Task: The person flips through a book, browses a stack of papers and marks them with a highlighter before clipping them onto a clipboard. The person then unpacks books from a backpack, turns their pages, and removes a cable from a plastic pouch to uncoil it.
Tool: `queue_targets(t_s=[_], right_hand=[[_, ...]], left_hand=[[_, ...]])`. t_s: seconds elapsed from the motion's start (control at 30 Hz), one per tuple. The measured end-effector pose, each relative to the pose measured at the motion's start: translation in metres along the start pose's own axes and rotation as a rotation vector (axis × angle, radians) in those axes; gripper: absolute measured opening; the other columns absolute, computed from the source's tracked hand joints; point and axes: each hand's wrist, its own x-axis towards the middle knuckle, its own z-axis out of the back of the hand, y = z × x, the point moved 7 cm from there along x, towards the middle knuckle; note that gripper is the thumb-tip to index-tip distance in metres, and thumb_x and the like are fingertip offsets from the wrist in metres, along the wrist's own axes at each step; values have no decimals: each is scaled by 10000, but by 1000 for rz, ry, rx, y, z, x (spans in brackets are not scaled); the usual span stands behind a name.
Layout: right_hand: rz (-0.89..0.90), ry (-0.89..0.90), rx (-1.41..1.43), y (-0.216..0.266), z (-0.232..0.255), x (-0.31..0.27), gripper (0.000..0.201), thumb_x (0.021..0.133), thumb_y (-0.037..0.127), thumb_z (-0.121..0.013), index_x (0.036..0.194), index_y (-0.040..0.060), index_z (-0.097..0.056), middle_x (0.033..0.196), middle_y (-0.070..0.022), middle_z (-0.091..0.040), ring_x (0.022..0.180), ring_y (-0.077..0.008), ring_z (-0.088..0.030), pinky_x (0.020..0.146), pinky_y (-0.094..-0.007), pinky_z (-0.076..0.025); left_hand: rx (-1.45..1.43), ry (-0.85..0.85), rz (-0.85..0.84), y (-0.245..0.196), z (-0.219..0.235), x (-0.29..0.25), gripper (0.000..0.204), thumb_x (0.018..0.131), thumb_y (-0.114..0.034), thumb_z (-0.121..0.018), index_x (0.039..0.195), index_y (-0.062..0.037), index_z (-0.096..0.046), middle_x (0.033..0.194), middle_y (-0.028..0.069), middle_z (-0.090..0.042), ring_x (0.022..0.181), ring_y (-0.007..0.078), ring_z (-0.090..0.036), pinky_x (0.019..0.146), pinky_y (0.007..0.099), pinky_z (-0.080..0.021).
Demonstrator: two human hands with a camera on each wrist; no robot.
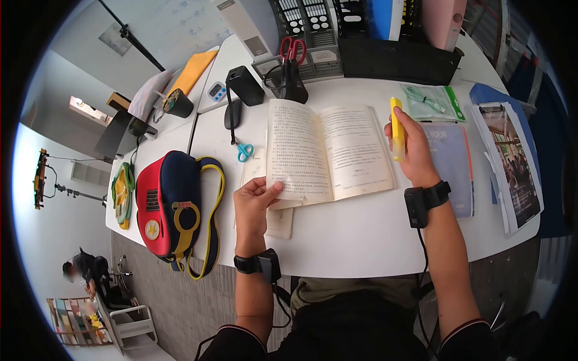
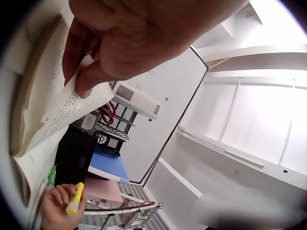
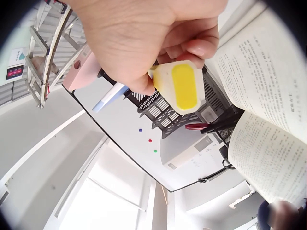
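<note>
An open book [image 1: 358, 150] lies on the white table, its left page raised. My left hand [image 1: 251, 207] pinches the lower left corner of that page between thumb and fingers; the left wrist view shows the pinched page [image 2: 72, 108] up close. My right hand [image 1: 414, 147] grips a yellow highlighter [image 1: 397, 129] upright, just right of the book. In the right wrist view the highlighter's yellow and white end [image 3: 184, 88] faces the camera, with the book pages [image 3: 266, 148] beside it.
A red and navy bag [image 1: 171, 204] lies left, near light-blue scissors [image 1: 244, 153]. Behind the book stand a pen holder [image 1: 295, 87] and black file racks [image 1: 397, 60]. At right are a green-edged pouch [image 1: 430, 102], a bluish booklet [image 1: 451, 162] and a clipboard [image 1: 512, 162].
</note>
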Motion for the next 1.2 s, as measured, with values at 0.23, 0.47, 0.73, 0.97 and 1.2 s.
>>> queue_targets(t_s=[0.23,0.47,0.73,0.97,1.2], right_hand=[[-5,-16,-40,1,-2,-2,289,1005,362,-560,921,87,-587,780,-30,-579,768,-95,-521,773,-250,-385],[-4,7,-27,1,-3,-3,287,999,367,-568,940,88,-591,793,-28,-586,770,-83,-506,759,-236,-377],[9,-18,-40,1,-5,-2,292,990,363,-582,935,77,-594,795,-36,-594,775,-89,-516,763,-240,-381],[10,-21,-54,1,-2,0,290,997,351,-574,955,65,-597,793,-39,-588,782,-96,-530,785,-244,-389],[15,7,-58,0,-5,-1,294,998,351,-579,964,59,-587,796,-36,-579,795,-98,-540,803,-240,-396]], left_hand=[[100,-94,-2,10,15,-10,291,842,-113,-795,1023,59,-644,836,87,-719,721,112,-668,664,227,-529],[602,-284,-285,-16,13,-25,346,850,-128,-767,1108,60,-633,1000,143,-698,888,207,-682,738,295,-545],[1037,153,-741,-56,-89,-45,777,828,-339,-785,1434,-2,-436,1539,243,-344,1470,402,-248,1173,474,-277],[1323,395,-789,9,-115,-27,1017,875,-691,-552,1538,15,-240,1585,292,-201,1497,441,-114,1209,527,-90],[1280,297,-534,-8,-73,-24,885,925,-582,-575,1517,13,-296,1576,290,-232,1489,437,-157,1202,526,-143]])
